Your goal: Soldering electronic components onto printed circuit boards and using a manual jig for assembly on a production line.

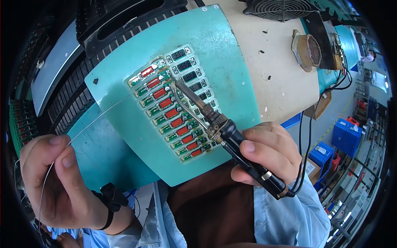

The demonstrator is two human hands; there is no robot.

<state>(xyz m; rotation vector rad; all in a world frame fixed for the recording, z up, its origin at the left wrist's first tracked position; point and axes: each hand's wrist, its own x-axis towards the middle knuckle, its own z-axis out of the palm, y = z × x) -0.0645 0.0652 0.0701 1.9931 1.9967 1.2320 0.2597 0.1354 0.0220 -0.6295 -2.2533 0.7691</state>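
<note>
My right hand (271,153) is closed around the black handle of a soldering iron (231,134), with a thin metal tube along its side. Its tip points up and left, at the upper circuit boards. Between thumb and forefinger, my left hand (56,177) pinches a thin solder wire (101,113), which stretches toward the left side of the boards. Several small green circuit boards (159,94) with red parts sit in a slanted column in a teal fixture plate (124,120). Beside them runs a column of black digit displays (184,65). The iron hides some board ends and displays.
A cut-open container (308,51) stands on the beige tabletop (273,89) near a black fan grille (283,9). Black conveyor slats (68,89) run at the left. More boards (24,124) lie at the far left. Black cables (305,136) hang at the right, near blue bins (346,135).
</note>
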